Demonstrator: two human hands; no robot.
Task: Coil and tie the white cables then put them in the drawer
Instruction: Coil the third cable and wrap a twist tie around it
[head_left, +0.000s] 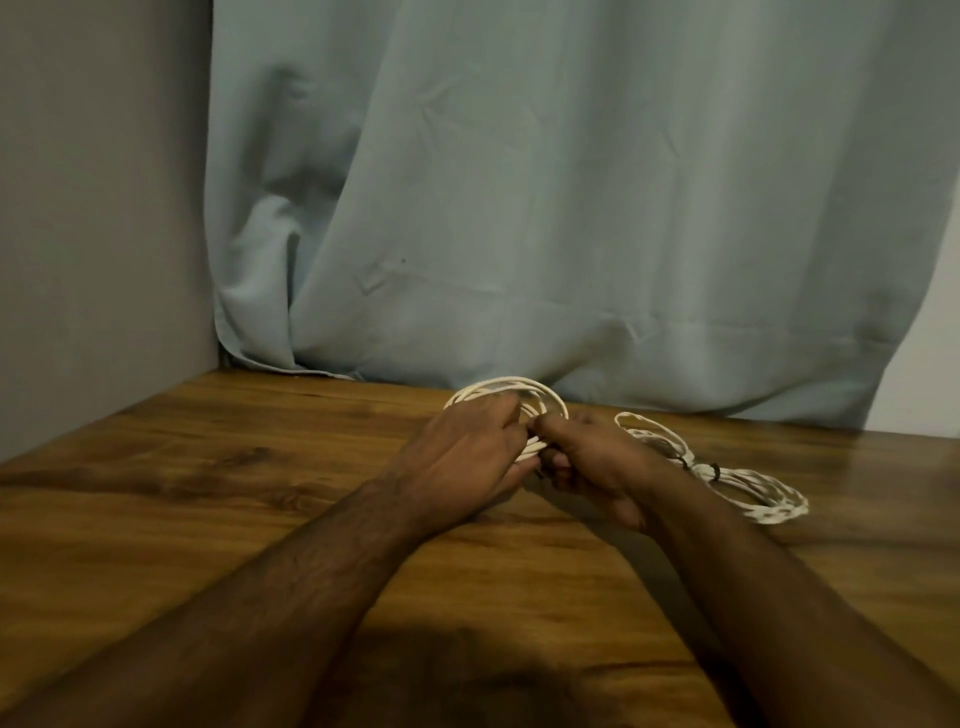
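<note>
Hands: left hand (467, 457) and right hand (592, 467) both grasp white cable coil (498, 391); no writing legible.

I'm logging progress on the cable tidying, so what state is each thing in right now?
Held cable: coiled, gripped in both hands, no finished tie visible.
Second cable: coiled, lying on the table, dark ties around its middle.
Left hand: grips the held coil.
Right hand: pinches the same coil.
Table: bears the second cable.
Curtain: hanging drawn, hem at the table.

The room is dim. Dark shadows lie on the table (156, 493) under the arms. The curtain (571, 208) looks soft and blurry. Edges bend a little.
</note>
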